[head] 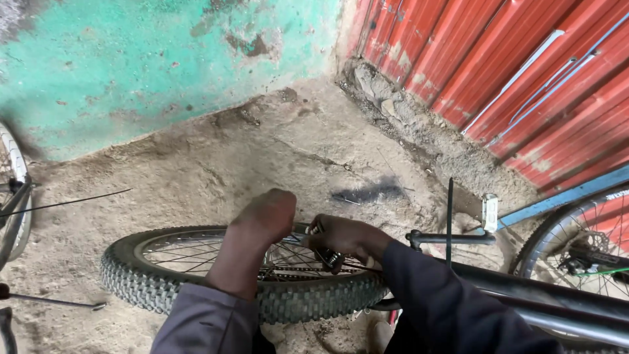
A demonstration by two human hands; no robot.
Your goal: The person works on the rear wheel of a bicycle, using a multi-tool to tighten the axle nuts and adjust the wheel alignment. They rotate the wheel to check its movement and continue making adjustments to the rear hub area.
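Fingers of the right hand [344, 237] grasp a small tool at the wheel [242, 272]; left hand [265, 215] fingers hidden.

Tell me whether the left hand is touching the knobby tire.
Cannot tell. In the head view the left hand sits over the spokes inside the tire, hiding any contact underneath.

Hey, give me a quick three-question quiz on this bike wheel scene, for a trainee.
1. True or false: both hands are over the knobby wheel.
2. Which hand is closer to the pedal: left hand or right hand?
3. What colour is the corrugated sheet? A green, B red, C white.

Key: 1 true. 2 right hand. 3 B.
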